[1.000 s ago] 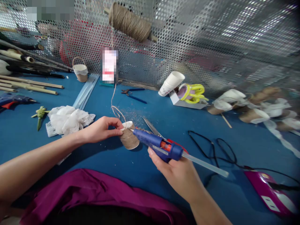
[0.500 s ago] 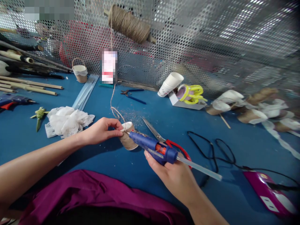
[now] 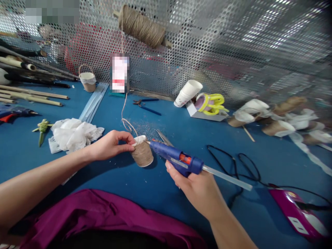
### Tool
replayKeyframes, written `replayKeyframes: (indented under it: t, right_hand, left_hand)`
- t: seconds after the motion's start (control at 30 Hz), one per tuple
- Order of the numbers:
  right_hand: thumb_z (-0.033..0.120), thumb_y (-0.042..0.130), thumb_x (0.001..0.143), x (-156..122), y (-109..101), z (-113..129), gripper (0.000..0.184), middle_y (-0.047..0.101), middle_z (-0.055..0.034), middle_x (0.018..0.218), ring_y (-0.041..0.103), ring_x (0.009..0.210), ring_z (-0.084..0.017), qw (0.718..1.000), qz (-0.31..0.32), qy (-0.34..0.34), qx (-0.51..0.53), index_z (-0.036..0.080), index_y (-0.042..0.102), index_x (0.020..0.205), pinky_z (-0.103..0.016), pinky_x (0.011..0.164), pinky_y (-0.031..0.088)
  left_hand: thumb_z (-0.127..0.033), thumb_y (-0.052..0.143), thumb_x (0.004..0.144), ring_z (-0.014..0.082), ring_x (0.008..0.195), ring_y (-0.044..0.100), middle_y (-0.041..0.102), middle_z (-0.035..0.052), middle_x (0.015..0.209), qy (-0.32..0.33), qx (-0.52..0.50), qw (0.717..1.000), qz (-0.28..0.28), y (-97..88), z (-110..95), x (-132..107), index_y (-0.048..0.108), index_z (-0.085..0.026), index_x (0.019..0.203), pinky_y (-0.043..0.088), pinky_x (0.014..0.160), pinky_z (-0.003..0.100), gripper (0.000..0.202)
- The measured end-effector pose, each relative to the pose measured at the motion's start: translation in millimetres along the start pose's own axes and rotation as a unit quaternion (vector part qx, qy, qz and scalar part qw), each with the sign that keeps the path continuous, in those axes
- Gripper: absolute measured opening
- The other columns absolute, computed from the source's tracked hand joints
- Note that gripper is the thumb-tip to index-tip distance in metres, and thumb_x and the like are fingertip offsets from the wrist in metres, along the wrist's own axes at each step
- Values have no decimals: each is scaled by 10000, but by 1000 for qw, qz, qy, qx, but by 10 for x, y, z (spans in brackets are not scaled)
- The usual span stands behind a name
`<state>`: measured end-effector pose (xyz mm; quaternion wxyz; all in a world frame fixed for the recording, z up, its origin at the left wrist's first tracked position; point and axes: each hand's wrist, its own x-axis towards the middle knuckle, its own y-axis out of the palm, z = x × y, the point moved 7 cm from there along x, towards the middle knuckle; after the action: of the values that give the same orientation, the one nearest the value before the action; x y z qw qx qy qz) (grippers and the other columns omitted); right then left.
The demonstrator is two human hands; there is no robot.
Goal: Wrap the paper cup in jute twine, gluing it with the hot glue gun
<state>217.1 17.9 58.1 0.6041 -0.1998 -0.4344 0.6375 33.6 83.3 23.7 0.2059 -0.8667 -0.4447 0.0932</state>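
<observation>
My left hand (image 3: pixel 118 145) pinches the white rim of a small paper cup (image 3: pixel 142 155) wrapped in twine, which is tilted over the table. A loose strand of twine (image 3: pixel 123 110) runs from the cup's rim up towards a large twine spool (image 3: pixel 141 27) on the mesh. In my right hand (image 3: pixel 195 188) is a blue glue gun (image 3: pixel 172 154), with a clear glue stick (image 3: pixel 228 177) poking out of its back. Its nozzle is at the right end of the cup's rim. Scissors (image 3: pixel 164 137) lie behind the glue gun, mostly hidden by it.
White lace (image 3: pixel 75 135) lies left of the cup. Pliers (image 3: pixel 147 106), stacked paper cups (image 3: pixel 188 93) and a finished little basket (image 3: pixel 88 81) stand or lie further back. A black cord (image 3: pixel 236 166) and a purple power strip (image 3: pixel 298 214) are on the right.
My right hand has drawn the glue gun rightward and slightly up, so its nozzle went from the cup's side near my left fingers to the rim's right end. My left hand stays on the cup.
</observation>
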Motion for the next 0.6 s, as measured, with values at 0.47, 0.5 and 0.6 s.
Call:
replayKeyframes:
  t: [0.47, 0.5, 0.6]
  right_hand:
    - [418, 547, 766, 117, 77, -285, 279, 465, 43, 410, 459, 371, -107, 965, 57, 180, 184, 146, 609, 746, -237, 392, 406]
    - [418, 561, 754, 158, 63, -324, 283, 461, 50, 419, 446, 371, -101, 953, 57, 194, 225, 143, 609, 795, -232, 390, 399]
    - [424, 595, 718, 342, -55, -540, 284, 514, 27, 483, 482, 424, -100, 940, 25, 225, 255, 142, 595, 754, -231, 438, 415]
  left_hand:
    - [-259, 528, 787, 141, 792, 564, 616, 24, 790, 17, -5, 1000, -2, 9, 3, -4, 556, -142, 747, 444, 755, 259, 127]
    - [-260, 525, 789, 142, 793, 564, 615, 25, 796, 19, -4, 1000, -6, 5, -6, -6, 555, -143, 747, 443, 755, 259, 128]
    - [-270, 521, 789, 143, 787, 563, 612, 28, 795, 24, -3, 1000, -17, -20, -43, -11, 549, -142, 737, 440, 746, 255, 141]
